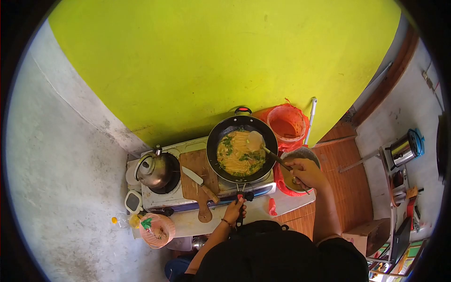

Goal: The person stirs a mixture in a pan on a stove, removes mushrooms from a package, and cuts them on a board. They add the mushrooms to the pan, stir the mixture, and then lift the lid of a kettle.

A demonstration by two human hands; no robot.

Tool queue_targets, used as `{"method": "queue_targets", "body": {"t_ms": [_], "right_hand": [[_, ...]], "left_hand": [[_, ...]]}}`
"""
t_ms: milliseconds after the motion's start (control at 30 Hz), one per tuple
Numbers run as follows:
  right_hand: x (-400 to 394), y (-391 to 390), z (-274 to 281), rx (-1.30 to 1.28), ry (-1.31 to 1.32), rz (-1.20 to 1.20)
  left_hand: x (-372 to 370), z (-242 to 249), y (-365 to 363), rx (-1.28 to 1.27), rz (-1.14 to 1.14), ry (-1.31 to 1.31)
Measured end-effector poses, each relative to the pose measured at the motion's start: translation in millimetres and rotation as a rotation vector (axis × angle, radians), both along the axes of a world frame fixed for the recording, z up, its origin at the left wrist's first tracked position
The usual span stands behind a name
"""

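Note:
A black wok point(213, 162) on the right side of the stove holds yellowish noodles point(237, 152) with green leaves in broth. My left hand point(234, 210) is wrapped round the wok's long handle, close to my body. In my right hand point(307, 174) is the dark handle of a spatula point(275, 156), whose broad pale head rests at the upper right of the noodles. Beneath my right hand stands a grey pot point(314, 152) with something brownish inside. Left of the wok, a knife point(193, 176) lies on a wooden cutting board point(204, 211).
A metal kettle point(155, 171) sits on the left side of the stove point(150, 199). Behind the pot is a tub in a red plastic bag point(286, 122). A pink basket point(157, 231) stands at the counter's left front. Shelves with kitchenware point(399, 188) line the right wall.

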State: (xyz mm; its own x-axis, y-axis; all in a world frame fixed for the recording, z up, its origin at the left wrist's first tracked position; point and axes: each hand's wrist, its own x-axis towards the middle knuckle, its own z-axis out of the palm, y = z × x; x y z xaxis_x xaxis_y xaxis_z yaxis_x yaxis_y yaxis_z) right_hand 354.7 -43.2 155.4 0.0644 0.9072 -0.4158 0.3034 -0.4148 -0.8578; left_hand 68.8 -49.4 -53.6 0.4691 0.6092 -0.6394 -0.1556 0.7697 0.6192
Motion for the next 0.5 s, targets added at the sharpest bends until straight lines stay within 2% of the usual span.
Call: {"method": "queue_targets", "body": {"t_ms": [200,500], "right_hand": [[-9,17,-30,0.292,-0.290,0.098],[-22,28,-33,0.478,-0.666,-0.099]], "left_hand": [[1,8,0,-0.024,0.007,0.012],[0,8,1,-0.020,-0.006,0.026]]}}
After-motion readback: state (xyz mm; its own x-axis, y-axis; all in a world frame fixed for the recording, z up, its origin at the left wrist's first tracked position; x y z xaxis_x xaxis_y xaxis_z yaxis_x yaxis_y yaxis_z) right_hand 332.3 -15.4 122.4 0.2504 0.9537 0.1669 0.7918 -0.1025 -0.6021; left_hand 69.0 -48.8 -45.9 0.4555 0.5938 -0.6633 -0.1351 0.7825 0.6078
